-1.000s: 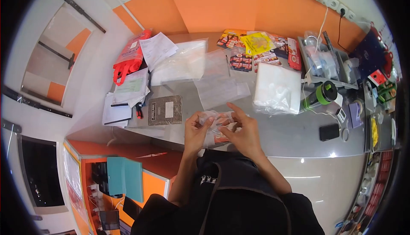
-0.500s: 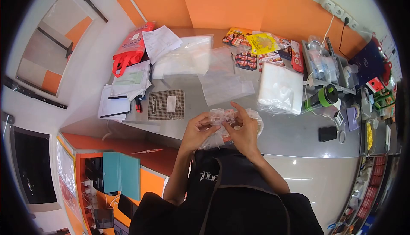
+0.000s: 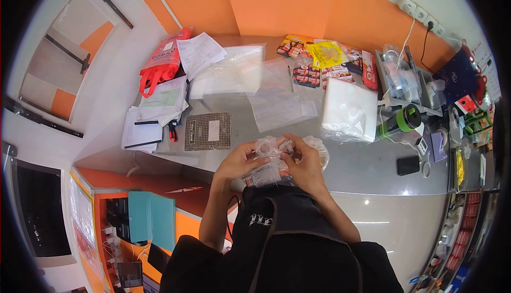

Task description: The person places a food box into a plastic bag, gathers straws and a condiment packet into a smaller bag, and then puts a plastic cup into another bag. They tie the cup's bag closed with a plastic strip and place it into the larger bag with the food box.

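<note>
Close to my body, at the table's front edge, both my hands are on a crinkled clear plastic bag [image 3: 264, 176] with some red and white inside. My left hand [image 3: 234, 161] pinches its left side, fingers pressed together. On the right side, my right hand [image 3: 306, 164] grips the plastic near its top, thumb toward the middle. A pale crumpled plastic bundle [image 3: 320, 152] lies just beyond my right hand. What exactly the bag contains is too small to tell.
Flat clear bags [image 3: 279, 106] lie ahead, beside a thick stack of plastic [image 3: 349, 109]. A patterned notebook [image 3: 207, 131] is at left, a green-lidded bottle [image 3: 399, 121] and black phone [image 3: 408, 166] at right. Papers [image 3: 165, 98] and a red bag [image 3: 162, 61] sit back left.
My left hand has shifted slightly left and its wrist has moved outward. The plastic between my hands has changed shape and tilted, its lower part now further left.
</note>
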Motion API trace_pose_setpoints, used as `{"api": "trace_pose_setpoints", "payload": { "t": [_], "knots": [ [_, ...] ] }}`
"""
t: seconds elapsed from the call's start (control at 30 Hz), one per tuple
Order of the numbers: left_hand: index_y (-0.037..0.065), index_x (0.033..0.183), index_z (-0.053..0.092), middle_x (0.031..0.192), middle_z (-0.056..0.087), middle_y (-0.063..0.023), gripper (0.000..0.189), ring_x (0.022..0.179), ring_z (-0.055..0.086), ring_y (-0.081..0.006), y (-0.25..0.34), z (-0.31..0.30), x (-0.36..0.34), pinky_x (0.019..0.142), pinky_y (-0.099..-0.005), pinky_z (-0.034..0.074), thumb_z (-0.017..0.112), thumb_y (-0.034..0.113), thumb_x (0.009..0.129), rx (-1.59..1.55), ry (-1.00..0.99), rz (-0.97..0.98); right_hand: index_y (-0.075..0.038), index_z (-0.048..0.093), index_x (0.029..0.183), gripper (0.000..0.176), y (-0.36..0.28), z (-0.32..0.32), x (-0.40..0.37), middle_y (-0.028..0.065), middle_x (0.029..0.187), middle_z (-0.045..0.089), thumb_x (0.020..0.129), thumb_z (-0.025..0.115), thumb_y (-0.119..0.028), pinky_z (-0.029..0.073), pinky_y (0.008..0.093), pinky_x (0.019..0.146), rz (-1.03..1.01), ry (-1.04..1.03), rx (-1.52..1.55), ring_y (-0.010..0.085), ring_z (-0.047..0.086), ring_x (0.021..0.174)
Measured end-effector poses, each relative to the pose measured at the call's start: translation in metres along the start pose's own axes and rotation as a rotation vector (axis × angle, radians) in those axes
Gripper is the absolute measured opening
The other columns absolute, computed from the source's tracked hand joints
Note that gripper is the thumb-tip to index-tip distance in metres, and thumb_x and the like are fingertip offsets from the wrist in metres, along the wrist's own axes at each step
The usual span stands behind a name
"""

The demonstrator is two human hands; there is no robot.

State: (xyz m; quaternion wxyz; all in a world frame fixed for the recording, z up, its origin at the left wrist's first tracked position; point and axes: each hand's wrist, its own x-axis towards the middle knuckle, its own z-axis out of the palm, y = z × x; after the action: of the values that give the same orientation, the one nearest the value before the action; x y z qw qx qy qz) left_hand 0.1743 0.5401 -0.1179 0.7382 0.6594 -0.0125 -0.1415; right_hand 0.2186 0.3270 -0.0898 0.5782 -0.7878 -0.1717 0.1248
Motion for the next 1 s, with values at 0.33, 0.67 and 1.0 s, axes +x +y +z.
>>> {"api": "trace_pose_setpoints", "payload": {
  "t": [0.33,0.67,1.0],
  "knots": [
    [0.000,0.111,0.065,0.096,0.068,-0.0058,0.026,0.090,0.061,-0.0132,0.014,0.007,0.011,0.085,-0.0302,0.049,0.068,0.001,0.085,0.463,0.051,0.195,0.007,0.056,0.131,0.053,-0.005,-0.001,0.000,0.0163,0.086,0.069,0.081,0.072,-0.003,0.051,0.0329,0.066,0.020,-0.105,0.062,0.0215,0.066,0.069],
    [-0.001,0.100,0.070,0.089,0.070,-0.0140,0.020,0.083,0.067,-0.0229,0.009,-0.011,0.015,0.078,-0.0335,0.050,0.071,0.005,0.081,0.498,0.093,0.258,0.001,0.050,0.142,0.069,-0.004,0.004,0.000,0.0122,0.077,0.068,0.076,0.073,0.000,0.045,0.0294,0.055,-0.094,0.075,-0.120,0.0135,0.057,0.058],
    [0.000,0.103,0.069,0.094,0.062,-0.0137,0.029,0.089,0.061,-0.0325,-0.002,0.029,0.016,0.079,-0.0374,0.049,0.067,-0.006,0.075,0.846,0.402,0.467,-0.001,0.042,0.149,0.073,-0.001,0.011,-0.006,0.0032,0.075,0.059,0.080,0.065,0.006,0.041,0.0231,0.061,-0.002,0.122,0.084,0.0083,0.047,0.065]
  ]
}}
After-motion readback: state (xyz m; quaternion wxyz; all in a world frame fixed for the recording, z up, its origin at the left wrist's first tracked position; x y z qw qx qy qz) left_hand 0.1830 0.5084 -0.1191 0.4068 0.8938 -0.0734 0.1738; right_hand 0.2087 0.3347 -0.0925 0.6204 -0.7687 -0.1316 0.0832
